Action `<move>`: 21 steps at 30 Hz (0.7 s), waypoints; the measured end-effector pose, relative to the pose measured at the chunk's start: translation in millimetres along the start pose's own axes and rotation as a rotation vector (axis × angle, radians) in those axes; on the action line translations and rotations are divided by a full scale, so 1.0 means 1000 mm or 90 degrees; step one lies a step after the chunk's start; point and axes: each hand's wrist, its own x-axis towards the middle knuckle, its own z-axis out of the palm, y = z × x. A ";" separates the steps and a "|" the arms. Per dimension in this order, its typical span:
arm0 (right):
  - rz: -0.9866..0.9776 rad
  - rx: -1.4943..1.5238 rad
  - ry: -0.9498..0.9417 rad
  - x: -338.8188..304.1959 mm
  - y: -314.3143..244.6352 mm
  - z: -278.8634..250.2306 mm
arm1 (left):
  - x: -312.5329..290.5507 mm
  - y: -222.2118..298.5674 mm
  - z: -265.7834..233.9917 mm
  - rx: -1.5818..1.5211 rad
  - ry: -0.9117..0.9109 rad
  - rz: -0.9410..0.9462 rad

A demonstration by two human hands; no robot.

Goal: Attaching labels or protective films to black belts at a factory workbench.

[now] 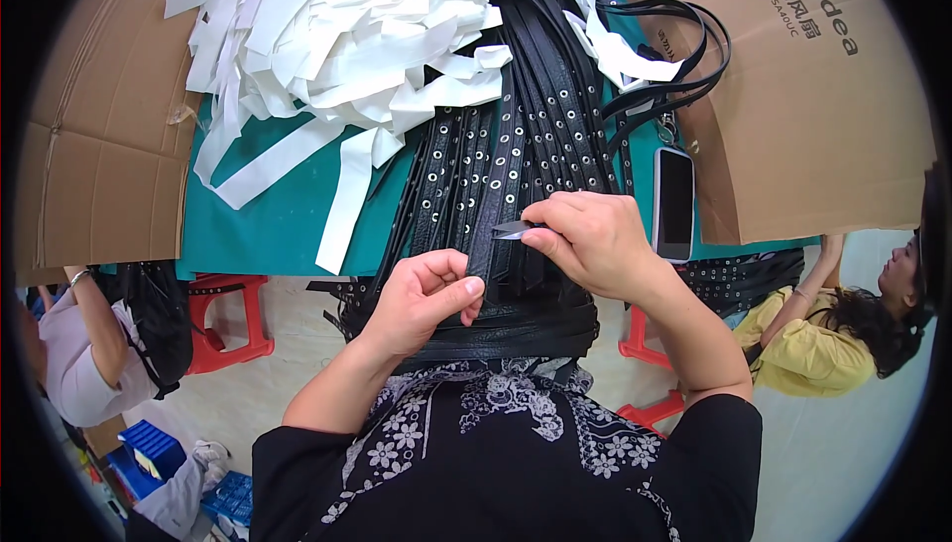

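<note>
Between the thumb and fingers of my left hand (pixel 426 294) is the end of a black strap (pixel 486 230) set with metal eyelets. My right hand (pixel 595 240) is closed on small thread snips (pixel 511 231), whose short pointed blades lie over that strap, just above the left fingertips. Whether the blades touch the strap, I cannot tell. A thick bundle of similar eyelet straps (pixel 565 130) runs away from me beneath both hands. More black straps (pixel 506 334) lie across my lap, and the right hand's palm and grip are partly hidden.
White strips (pixel 337 36) form a large heap on the teal tablecloth (pixel 268 230). Cardboard boxes stand left (pixel 109 125) and right (pixel 823 135). A phone (pixel 673 205) lies right of the bundle, below a black strap loop (pixel 709 56). People sit either side, near red stools (pixel 233 324).
</note>
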 end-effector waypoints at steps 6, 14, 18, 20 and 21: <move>-0.025 -0.052 -0.026 0.004 -0.002 -0.004 | 0.001 0.000 0.001 0.037 0.000 0.009; -0.052 -0.099 -0.047 0.004 0.000 -0.004 | 0.001 0.000 0.000 0.043 0.006 0.012; 0.038 -0.012 0.045 0.001 0.003 0.004 | 0.000 -0.001 -0.001 0.046 0.013 0.011; 0.090 0.027 0.083 -0.001 0.002 0.004 | 0.000 -0.001 -0.001 0.045 0.010 0.013; 0.074 0.015 0.071 -0.003 0.002 0.003 | 0.000 -0.001 -0.002 0.039 0.004 0.011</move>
